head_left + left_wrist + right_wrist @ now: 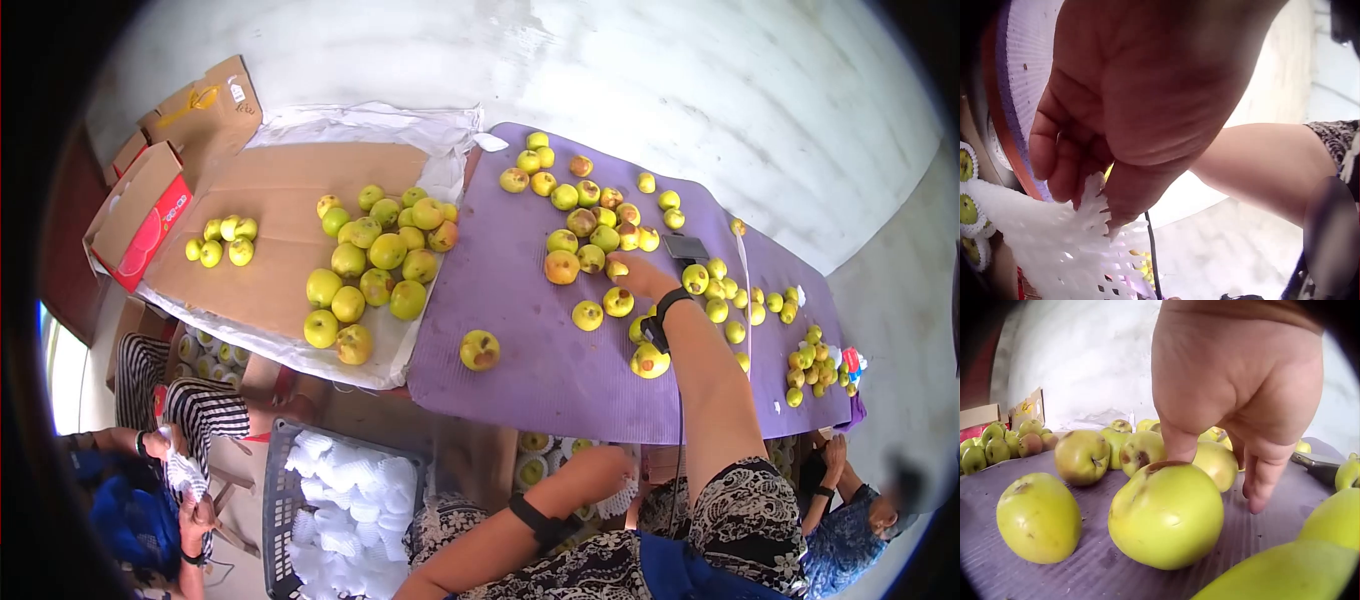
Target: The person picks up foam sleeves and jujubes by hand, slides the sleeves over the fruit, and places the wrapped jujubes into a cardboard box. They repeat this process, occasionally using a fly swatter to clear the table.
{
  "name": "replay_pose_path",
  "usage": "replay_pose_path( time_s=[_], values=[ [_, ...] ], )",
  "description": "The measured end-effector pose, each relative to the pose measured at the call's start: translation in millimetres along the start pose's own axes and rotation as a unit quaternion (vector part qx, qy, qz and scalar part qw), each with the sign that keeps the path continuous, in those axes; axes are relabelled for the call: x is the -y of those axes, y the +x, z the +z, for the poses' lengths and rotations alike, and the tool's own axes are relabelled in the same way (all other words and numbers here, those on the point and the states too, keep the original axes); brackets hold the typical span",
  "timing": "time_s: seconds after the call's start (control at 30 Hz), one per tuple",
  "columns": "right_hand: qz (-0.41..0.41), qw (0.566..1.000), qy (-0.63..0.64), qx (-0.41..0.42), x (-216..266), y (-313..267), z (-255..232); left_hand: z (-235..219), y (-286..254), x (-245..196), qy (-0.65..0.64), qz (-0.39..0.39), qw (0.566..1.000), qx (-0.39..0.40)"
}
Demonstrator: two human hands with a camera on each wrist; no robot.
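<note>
My left hand is over the lap, below the table's near edge. Its thumb and fingers pinch a white foam net sleeve, which hangs down in the left wrist view. My right hand reaches across the purple mat among yellow-green apples. In the right wrist view its thumb and fingers reach down around an apple that rests on the mat. In front of that one sits a larger apple with a brown patch at its top. Another apple lies to its left.
A dark flat object lies beyond my right hand. Cardboard at the left bears more apples. Below the table stands a dark crate holding white foam nets. Another person's hands are at lower left; a further person sits right.
</note>
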State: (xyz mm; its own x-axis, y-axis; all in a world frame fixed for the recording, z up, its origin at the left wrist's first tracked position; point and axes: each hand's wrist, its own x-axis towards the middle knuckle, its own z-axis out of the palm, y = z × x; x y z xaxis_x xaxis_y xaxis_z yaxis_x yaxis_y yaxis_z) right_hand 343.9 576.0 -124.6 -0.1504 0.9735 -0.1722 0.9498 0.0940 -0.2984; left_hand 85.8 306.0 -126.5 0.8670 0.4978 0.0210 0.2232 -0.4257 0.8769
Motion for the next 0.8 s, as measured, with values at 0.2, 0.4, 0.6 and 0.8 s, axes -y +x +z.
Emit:
replay_pose_path(
  time_s=[0.2,0.4,0.6,0.8],
  values=[
    [-0.021,0.994,-0.105,-0.038,6,-3,-5,3,-3,-1,0.009,-0.001,1.000,-0.004],
    [0.101,0.870,0.480,-0.050,56,-43,-35,12,-8,2,0.016,0.014,1.000,-0.013],
    [-0.068,0.676,0.727,0.100,102,-100,-30,14,-20,-14,0.048,0.002,0.998,0.041],
    [-0.121,0.608,0.768,0.160,126,-164,-20,38,-20,-17,0.064,0.015,0.996,0.061]
  ],
)
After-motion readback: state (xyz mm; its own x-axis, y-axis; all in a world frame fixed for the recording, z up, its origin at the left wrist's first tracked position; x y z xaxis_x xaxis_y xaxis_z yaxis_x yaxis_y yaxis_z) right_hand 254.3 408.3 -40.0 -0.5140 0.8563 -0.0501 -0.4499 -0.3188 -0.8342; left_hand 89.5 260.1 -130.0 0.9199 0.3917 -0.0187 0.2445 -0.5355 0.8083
